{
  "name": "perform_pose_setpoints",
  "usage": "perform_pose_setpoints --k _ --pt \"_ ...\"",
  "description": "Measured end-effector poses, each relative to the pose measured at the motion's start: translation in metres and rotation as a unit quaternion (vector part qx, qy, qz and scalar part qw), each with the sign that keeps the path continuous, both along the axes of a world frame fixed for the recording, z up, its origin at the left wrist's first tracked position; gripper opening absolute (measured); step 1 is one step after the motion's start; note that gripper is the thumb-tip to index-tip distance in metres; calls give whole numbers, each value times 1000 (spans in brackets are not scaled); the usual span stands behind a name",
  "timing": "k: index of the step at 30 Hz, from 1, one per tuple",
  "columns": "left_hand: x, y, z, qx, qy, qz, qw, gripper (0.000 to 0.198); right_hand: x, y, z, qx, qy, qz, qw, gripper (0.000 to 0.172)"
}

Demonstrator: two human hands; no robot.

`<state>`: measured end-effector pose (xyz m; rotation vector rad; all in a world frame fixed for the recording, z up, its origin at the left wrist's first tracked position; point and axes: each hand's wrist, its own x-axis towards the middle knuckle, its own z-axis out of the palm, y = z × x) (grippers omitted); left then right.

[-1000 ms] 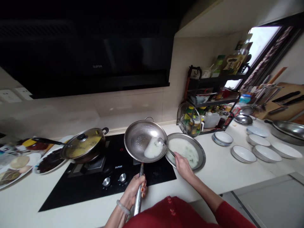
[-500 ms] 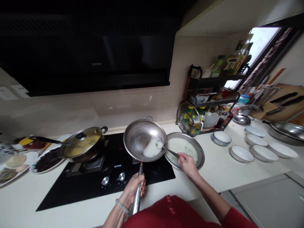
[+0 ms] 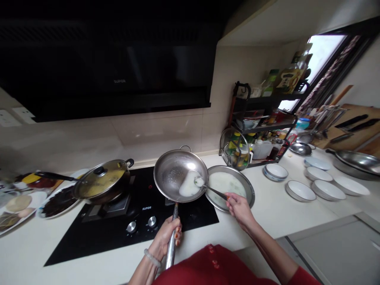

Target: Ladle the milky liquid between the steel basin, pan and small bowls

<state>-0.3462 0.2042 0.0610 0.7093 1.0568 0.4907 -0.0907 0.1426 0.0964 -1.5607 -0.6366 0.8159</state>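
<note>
My left hand (image 3: 170, 234) is closed around the long metal handle of a wok (image 3: 168, 170), which is tilted to the right above the stove. A pool of milky white liquid (image 3: 187, 188) lies in the right side of the wok. My right hand (image 3: 238, 206) grips the handle of a ladle (image 3: 216, 192); its bowl sits in that liquid near the wok's right rim. Just right of the wok, a wide metal basin (image 3: 251, 194) holds more of the white liquid with pale green bits in it. The wok's rim overlaps the basin's left edge in view.
A lidded pan (image 3: 102, 182) stands on the left burner of the black stove (image 3: 118, 237). Plates of food (image 3: 57, 201) are at far left. Several bowls (image 3: 300, 191) stand on the right counter. A spice rack (image 3: 264, 128) with a glass lid (image 3: 234, 148) is behind the basin.
My right hand has drawn slightly right and down with the ladle, whose bowl stays in the liquid. The wok and my left hand look nearly the same.
</note>
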Motion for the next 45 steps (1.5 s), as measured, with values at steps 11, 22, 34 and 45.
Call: perform_pose_setpoints --k 11,22,34,45 --pt "0 1 -2 -5 1 5 1000 24 33 -38 7 -5 43 -62 997 44" --pt "0 -1 -1 -1 0 1 1000 27 66 -72 -52 11 -468 -27 883 35" --pt "0 0 -1 0 -1 5 1000 28 66 -75 -58 -27 -263 -99 959 35" --pt "0 0 1 -1 5 4 1000 27 20 -26 -10 28 -174 6 984 41"
